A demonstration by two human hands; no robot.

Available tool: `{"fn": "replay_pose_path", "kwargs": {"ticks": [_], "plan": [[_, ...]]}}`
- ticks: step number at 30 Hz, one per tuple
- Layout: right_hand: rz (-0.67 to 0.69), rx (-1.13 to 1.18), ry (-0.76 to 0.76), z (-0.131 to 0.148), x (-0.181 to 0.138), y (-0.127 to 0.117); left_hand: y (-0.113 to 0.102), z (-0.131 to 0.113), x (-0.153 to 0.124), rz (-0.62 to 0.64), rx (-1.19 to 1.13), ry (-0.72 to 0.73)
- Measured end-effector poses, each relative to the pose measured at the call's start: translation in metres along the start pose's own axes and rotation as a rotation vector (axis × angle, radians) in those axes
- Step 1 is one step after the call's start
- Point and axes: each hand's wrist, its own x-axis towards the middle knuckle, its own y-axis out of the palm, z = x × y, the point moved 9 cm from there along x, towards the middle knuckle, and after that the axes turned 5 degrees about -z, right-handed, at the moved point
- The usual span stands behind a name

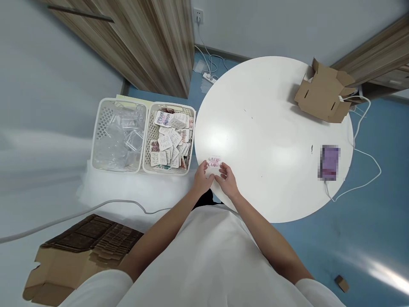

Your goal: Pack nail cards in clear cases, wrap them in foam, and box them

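Observation:
A small card of pink pieces (214, 162), with two rows of glossy ovals that look like press-on nails, is at the near left edge of the round white table (271, 128). My left hand (202, 179) has its curled fingers at the card's left side. On the opposite side, the fingers of my right hand (227, 181) bend around the right edge. Both thumbs point inward at the card's near end, almost meeting. The exact contact under the fingertips is too small to make out, but the card appears held between the two hands.
Left of the table, a white basket (145, 164) holds many printed cards (165, 142); beside it another basket (95, 149) contains clear plastic boxes (134, 140). An opened cardboard box (322, 94) and a blurred purple device (330, 163) with a cable lie right. Flattened cartons (76, 251) are stacked lower left.

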Motion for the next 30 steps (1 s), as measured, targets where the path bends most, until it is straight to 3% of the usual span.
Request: {"fn": "replay_pose_path", "kwargs": {"ticks": [8,19,24,30], "plan": [[0.000,0.023,-0.026,0.018,0.023,0.011,-0.010,-0.017,0.024,0.005,-0.020,0.048],[0.006,0.012,-0.047,0.016,0.018,0.005,-0.014,-0.015,0.017,-0.048,-0.012,0.065],[0.046,-0.009,-0.003,0.000,0.001,-0.013,-0.016,-0.003,-0.002,-0.107,0.001,0.082],[0.126,-0.102,0.090,-0.036,-0.037,-0.058,-0.008,0.006,-0.045,-0.213,-0.025,0.072]]}}
